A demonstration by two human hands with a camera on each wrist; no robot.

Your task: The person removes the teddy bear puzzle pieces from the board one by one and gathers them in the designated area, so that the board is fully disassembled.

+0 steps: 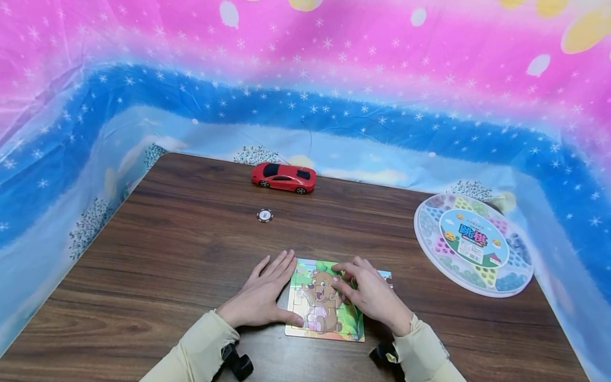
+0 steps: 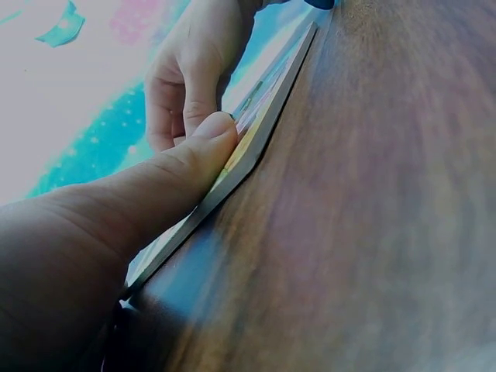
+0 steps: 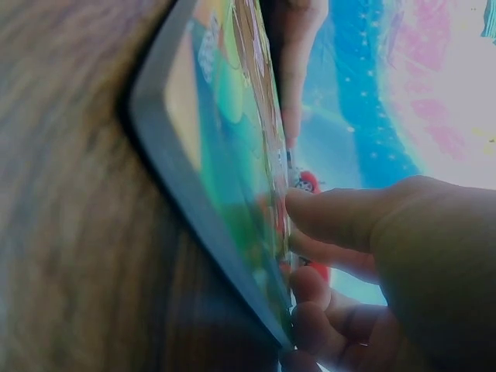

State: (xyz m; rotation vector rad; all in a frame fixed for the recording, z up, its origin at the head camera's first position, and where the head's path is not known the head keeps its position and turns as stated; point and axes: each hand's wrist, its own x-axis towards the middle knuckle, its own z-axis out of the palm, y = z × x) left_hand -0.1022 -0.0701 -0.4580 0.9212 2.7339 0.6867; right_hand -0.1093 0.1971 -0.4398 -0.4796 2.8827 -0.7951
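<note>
My left hand lies flat beside the puzzle, fingers straight, thumb pressing its left edge. My right hand rests on the puzzle, fingertips bent onto a piece. Beyond the puzzle sit a chip and red car.

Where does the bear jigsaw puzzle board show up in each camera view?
Head: the puzzle board lies bottom centre on the table, between both hands.
Left wrist: its edge runs diagonally from lower left to top centre, the left thumb on it.
Right wrist: it fills the centre, seen edge-on.
Shared landmark: the brown wooden table.
</note>
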